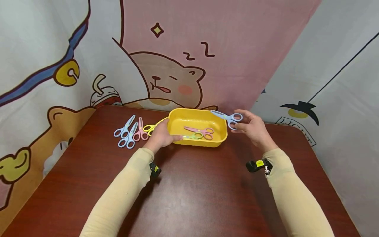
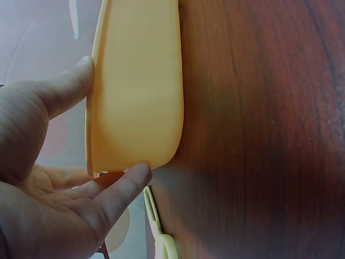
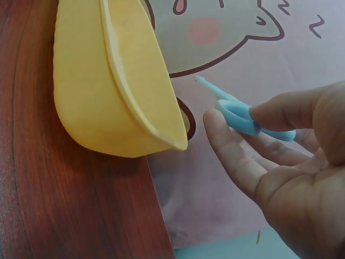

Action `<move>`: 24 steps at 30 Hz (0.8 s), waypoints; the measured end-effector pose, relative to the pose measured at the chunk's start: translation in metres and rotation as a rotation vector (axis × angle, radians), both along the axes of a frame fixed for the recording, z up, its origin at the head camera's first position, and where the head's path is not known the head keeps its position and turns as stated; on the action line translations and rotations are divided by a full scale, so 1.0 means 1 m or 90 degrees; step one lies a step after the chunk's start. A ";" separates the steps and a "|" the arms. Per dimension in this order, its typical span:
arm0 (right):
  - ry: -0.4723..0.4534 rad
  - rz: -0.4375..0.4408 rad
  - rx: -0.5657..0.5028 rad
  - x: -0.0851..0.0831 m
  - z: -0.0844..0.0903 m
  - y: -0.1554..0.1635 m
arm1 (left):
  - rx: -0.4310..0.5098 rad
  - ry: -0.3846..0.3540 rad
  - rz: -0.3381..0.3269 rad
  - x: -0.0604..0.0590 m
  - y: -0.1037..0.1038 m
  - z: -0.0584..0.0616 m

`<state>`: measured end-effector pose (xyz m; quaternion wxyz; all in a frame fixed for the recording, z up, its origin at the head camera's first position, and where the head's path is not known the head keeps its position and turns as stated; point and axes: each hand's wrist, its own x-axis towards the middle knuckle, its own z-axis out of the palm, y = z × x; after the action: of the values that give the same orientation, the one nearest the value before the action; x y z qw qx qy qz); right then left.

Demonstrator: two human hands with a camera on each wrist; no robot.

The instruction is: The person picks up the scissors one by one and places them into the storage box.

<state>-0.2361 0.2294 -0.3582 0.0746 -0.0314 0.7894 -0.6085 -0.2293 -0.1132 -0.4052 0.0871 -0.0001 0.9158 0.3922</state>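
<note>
A yellow plastic bin (image 1: pixel 204 144) stands toward the back of the table. My left hand (image 1: pixel 161 134) grips its left end, with the thumb at the rim and the fingers around the outside wall (image 2: pixel 135 108). Inside the bin lie pink scissors (image 1: pixel 199 130) and green-handled scissors (image 1: pixel 196 135). Above the bin's right end, my right hand (image 1: pixel 252 129) pinches light blue scissors (image 1: pixel 226 117) by the handle loops, blades pointing left over the rim. In the right wrist view, thumb and fingertips meet on the blue handles (image 3: pixel 237 118).
Left of the bin, two blue scissors (image 1: pixel 126 127), pink scissors (image 1: pixel 140 129) and yellow scissors (image 1: pixel 155 125) lie on the brown table (image 1: pixel 189 191). The yellow pair sits close to my left hand. A printed cloth wall (image 1: pixel 237 59) rises right behind the table's far edge.
</note>
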 end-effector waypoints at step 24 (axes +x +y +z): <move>-0.023 0.036 0.040 -0.022 -0.001 -0.033 | 0.018 0.020 0.003 -0.001 -0.001 -0.006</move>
<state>-0.2581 0.1963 -0.3591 0.1068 -0.0408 0.8054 -0.5816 -0.2306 -0.1145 -0.4111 0.0718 0.0054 0.9114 0.4051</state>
